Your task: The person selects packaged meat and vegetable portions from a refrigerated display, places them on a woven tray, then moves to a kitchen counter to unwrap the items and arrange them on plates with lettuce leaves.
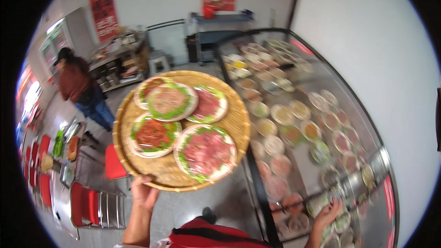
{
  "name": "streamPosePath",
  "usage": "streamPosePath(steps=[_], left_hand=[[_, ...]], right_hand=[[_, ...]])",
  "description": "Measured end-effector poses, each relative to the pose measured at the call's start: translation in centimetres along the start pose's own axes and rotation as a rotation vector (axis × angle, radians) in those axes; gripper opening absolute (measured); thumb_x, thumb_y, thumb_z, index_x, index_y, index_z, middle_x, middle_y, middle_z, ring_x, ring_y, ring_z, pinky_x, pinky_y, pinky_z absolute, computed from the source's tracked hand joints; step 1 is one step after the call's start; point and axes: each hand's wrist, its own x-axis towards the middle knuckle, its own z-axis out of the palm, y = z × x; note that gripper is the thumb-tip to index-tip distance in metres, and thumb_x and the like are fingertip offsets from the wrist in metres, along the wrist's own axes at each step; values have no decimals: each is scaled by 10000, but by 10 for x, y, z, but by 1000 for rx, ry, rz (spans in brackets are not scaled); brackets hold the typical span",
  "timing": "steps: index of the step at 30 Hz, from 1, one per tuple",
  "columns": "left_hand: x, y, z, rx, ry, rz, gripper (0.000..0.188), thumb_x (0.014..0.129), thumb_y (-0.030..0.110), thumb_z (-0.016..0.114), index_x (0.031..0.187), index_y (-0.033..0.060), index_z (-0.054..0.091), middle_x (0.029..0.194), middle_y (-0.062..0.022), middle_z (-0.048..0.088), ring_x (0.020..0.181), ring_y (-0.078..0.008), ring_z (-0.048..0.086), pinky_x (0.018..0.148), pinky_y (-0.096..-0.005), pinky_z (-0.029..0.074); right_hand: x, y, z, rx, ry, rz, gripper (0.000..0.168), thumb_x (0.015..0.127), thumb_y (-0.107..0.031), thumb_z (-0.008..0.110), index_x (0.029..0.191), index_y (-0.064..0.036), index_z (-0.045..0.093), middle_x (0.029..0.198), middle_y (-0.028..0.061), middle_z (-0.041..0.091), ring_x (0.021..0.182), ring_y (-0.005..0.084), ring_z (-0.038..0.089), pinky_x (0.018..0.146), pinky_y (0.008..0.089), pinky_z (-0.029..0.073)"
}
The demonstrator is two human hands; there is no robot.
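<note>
My left hand [143, 191] grips the near rim of a round woven bamboo tray [237, 110], thumb on top of the edge. Several plates of raw meat on lettuce, covered in clear film, sit on the tray. A plate of pink sliced meat [206, 150] is nearest me, beside a plate of redder marinated meat [153, 136]. Behind them, a plate of pale meat [168, 101] overlaps a dark red one [151, 86] and a plate of red meat [206, 105]. My right hand [327, 215] reaches over the glass display case [253, 168], fingers apart, near a shiny metal strip.
Many plates of food [282, 114] fill the display case. Red chairs [84, 203] and tables stand at left. A person [77, 79] stands beyond them, near a cluttered counter [117, 53]. A blue-grey trolley [222, 36] is against the far wall.
</note>
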Motion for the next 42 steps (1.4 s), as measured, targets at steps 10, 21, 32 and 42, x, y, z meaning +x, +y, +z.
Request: streamPosePath(steps=[10,21,32,42], left_hand=[[351,99,-39,-102,-13,-88,674,644,24,501,1305,-23,380,1302,-181,469,1208,-350,437,1039,-498,329],[740,199,3,-10,162,43,612,664,67,508,1259,-39,412,1230,-193,507,1128,-375,496,959,-503,424],[1283,272,26,23,13,-61,679,632,39,519,1295,-32,389,1281,-172,485,1189,-354,450,1022,-502,340],[1703,236,126,140,-124,-301,706,615,71,535,1304,-7,402,1319,-166,468,1221,-338,430,1064,-475,287]], right_hand=[[107,-199,322,-176,-63,-14,184,789,-118,567,887,22,634,898,209,623,733,374,579,715,443,461],[334,-555,875,511,-401,-336,146,783,51,518,900,-16,572,938,154,576,881,301,553,765,345,454],[530,-682,1318,601,-531,157,100,867,-73,532,928,-31,599,801,62,590,689,147,562,591,278,442],[706,-706,1606,-138,-37,145,506,864,-311,592,1181,64,471,1195,256,513,1066,409,500,909,446,402]])
